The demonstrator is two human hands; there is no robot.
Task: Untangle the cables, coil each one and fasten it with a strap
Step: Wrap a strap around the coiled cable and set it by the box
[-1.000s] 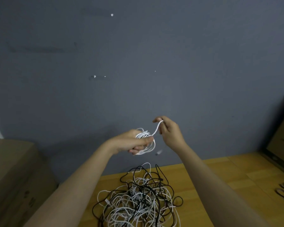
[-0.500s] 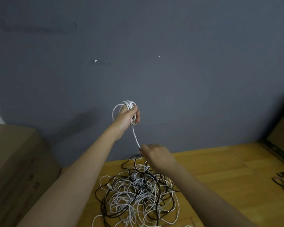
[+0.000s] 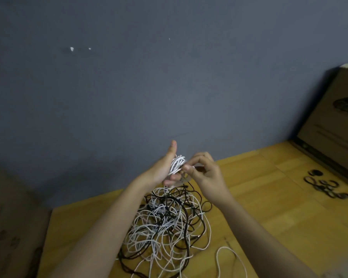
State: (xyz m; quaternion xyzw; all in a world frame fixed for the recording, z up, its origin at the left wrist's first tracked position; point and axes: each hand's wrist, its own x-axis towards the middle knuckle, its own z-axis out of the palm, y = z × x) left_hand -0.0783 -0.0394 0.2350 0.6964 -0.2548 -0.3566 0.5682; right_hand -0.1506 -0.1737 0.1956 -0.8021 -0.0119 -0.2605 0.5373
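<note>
Wall (image 3: 149, 87), grey-blue and bare but for a few white chips, rises behind a wooden table (image 3: 269, 207), with a cardboard box (image 3: 333, 125) leaning at the right and a few black straps (image 3: 325, 187) lying in front of it. A tangle of black and white cables (image 3: 167, 223) sprawls on the table under the person's raised arms. Above it the left hand (image 3: 165, 169) holds a small white coil (image 3: 177, 164) across its palm, thumb pointing up, while the right hand (image 3: 205, 173) pinches the coil's side between thumb and fingertips.

White coil (image 3: 177, 163). Heap (image 3: 169, 223) mixes white and black cables. Table (image 3: 269, 207) honey-yellow wood. Wall (image 3: 149, 77) slate grey-blue. Black straps (image 3: 325, 185) at three o'clock.
</note>
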